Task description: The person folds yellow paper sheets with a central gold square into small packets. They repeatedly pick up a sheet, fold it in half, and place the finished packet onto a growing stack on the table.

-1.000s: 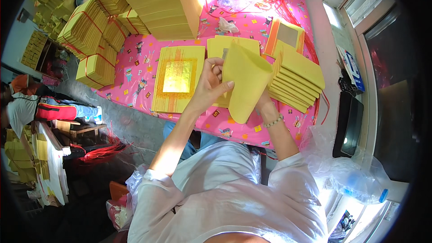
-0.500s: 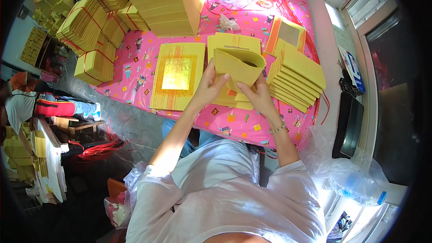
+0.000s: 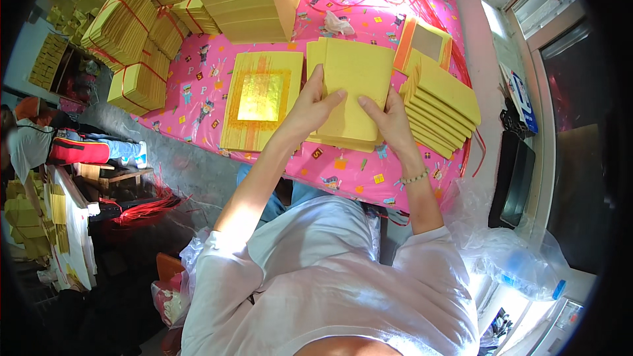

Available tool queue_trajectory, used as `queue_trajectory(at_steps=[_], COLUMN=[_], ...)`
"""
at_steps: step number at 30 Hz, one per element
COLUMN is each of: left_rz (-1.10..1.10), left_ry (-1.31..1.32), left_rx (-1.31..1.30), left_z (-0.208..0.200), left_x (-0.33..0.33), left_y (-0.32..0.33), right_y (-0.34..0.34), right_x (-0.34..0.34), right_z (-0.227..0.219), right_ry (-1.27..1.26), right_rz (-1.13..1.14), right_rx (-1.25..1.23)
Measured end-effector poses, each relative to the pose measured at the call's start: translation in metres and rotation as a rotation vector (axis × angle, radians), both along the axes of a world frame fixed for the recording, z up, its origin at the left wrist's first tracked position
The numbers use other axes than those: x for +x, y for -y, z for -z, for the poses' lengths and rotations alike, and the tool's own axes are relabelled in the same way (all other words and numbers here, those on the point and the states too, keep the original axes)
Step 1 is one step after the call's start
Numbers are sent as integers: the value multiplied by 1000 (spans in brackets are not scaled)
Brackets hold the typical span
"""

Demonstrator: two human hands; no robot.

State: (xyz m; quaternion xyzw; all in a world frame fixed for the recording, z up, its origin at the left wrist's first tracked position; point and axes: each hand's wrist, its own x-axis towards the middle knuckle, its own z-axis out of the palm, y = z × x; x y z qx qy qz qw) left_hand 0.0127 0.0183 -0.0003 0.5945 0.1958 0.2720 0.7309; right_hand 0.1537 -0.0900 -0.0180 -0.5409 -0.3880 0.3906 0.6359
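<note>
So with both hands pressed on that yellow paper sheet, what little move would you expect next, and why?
Probably smoothing the flat yellow paper sheet square onto the small pile beneath it and letting go. The left hand and right hand both rest on its near edge, it already lies flat on the pink patterned tablecloth, and a fanned stack of folded yellow sheets lies just right of it.
</note>
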Motion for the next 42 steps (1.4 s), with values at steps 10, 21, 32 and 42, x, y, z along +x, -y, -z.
queue_trajectory(at_steps=[10, 21, 32, 42], left_rz=[-15, -27, -6, -115], left_ry=[-132, -176, -57, 142], left_rx=[-173, -356, -174, 154], left_z=[-11, 4, -7, 0], left_x=[4, 15, 6, 2], left_y=[4, -7, 7, 31], right_y=[0, -2, 7, 19], right_x=[-1, 8, 7, 7], right_z=[-1, 5, 1, -13], right_ry=[-113, -334, -261, -108], right_rz=[-2, -10, -51, -69], right_rx=[-64, -184, -113, -37])
